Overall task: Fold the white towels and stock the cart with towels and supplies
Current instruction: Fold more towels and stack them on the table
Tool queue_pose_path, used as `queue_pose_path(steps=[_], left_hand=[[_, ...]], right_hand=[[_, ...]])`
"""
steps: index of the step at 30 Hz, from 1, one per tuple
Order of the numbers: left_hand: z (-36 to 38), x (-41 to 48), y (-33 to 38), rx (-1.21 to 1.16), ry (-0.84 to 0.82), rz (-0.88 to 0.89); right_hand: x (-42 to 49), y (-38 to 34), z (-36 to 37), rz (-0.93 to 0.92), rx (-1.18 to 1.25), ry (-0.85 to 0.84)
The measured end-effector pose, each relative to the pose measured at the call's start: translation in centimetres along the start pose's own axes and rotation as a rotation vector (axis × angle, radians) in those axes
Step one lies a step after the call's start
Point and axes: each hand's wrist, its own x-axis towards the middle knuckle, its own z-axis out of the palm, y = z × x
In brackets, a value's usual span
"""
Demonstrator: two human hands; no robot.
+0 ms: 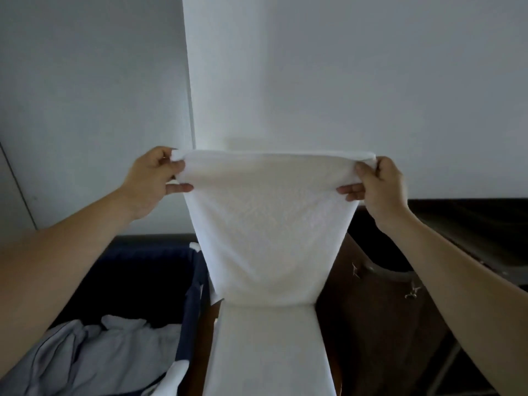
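So the towel [268, 224] is up in front of the person, with its top edge pulled level between the left hand [151, 181] and the right hand [380, 184]. Each hand pinches its own corner with thumb and curled fingers, plus one finger poking out along the side edge a bit lower. From the fingers the cloth drops to a crease, then runs flat toward the person, so the long axis goes near-far, not sideways. Neither hand is nearer; both are at the far end. The next fold probably brings that held edge toward the body. A dark bin [143, 270] sits on the left.
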Motion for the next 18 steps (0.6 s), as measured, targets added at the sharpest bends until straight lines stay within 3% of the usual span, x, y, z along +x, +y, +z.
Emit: queue_pose_path(steps=[5,9,18], left_hand=[[-3.1,-8.8,-4.2,0.047,-0.143,-0.262],[-4.6,-14.6,-6.6,0.221,-0.317,-0.433],[-5.6,-19.0,-12.7,0.365,-0.469,-0.642]], right_hand=[[-9.9,1.8,-2.0,0.139,-0.199,-0.063],[-15.4,3.7,-3.8,0.302,-0.272,-0.181],[-20.1,8.0,-5.9,0.472,-0.476,-0.454]])
